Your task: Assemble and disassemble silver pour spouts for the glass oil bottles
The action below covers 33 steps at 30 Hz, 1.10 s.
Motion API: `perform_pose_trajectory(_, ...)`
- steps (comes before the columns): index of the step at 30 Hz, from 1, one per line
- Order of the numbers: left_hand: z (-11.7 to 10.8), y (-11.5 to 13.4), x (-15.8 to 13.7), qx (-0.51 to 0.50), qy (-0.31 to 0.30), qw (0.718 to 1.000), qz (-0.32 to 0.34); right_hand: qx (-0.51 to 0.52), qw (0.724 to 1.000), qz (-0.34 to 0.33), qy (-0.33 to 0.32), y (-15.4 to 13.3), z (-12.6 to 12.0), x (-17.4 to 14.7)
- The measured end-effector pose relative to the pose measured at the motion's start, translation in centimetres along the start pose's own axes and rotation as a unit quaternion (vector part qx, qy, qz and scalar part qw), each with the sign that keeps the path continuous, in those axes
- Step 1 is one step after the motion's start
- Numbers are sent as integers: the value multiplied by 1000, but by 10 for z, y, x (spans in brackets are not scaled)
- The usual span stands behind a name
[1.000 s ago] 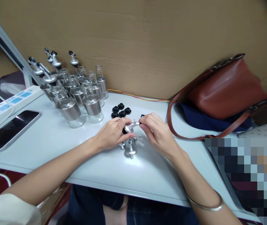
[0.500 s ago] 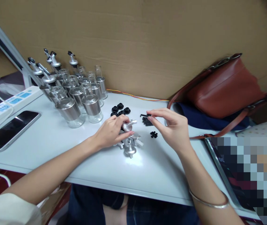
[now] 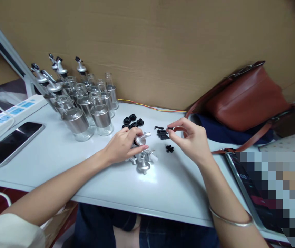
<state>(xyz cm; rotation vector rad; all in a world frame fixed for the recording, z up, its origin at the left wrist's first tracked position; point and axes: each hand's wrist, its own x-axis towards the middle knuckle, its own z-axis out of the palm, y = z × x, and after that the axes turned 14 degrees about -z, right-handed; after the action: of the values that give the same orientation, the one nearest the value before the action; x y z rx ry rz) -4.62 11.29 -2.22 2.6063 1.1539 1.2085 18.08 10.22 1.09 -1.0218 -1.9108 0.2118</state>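
My left hand [image 3: 123, 144] is closed around a silver pourer spout [image 3: 140, 139], whose narrow tip points right. Just below it lies a small heap of silver pourer tops [image 3: 144, 165], partly covered by the hand. My right hand [image 3: 190, 139] pinches a small black piece [image 3: 170, 128] between thumb and fingertips; most of it is hidden. Left of those fingertips, one thin black lever [image 3: 159, 128] lies apart from a pile of black levers [image 3: 163, 136]. Tiny black caps [image 3: 169, 148] sit in a cluster below. Black ringed stoppers [image 3: 133, 120] are grouped behind my left hand.
Glass bottles with metal sleeves [image 3: 101, 117] crowd the left rear, several topped with pourers [image 3: 54, 86]. A phone [image 3: 12, 143] and power strip [image 3: 15, 110] occupy the left side. At right are a brown bag [image 3: 251, 100] and a tablet-like device [image 3: 253, 193]. Cardboard [image 3: 147, 51] stands behind.
My right hand has shifted slightly right, away from the single black lever, which now lies in fuller view. My left hand keeps hold of the pourer spout in the same place.
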Motion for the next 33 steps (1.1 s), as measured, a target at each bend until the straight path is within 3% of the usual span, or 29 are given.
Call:
perform_pose_trajectory(5,1,-1,-1,-1,-5,1000,-5,31,994,33,-100,0,0,0)
perform_pose_trajectory(9,1,-2,-2,-6,-15,1000,-21,-1,985,70,-156,8,-2,-1)
perform_pose_trajectory(15,1,-3,-2,-3,-11,1000,-17,-89,972,46,-214,31,-11,-5)
perform_pose_trajectory(19,1,-3,-1,-3,-10,1000,-18,-136,962,43,-231,39,-16,-7)
perform_pose_trajectory(24,2,-4,-3,-3,-20,999,-33,-129,943,108,-286,39,-22,-8)
perform_pose_trajectory(33,1,-1,0,8,8,1000,-10,-100,941,136,-293,41,-20,-12)
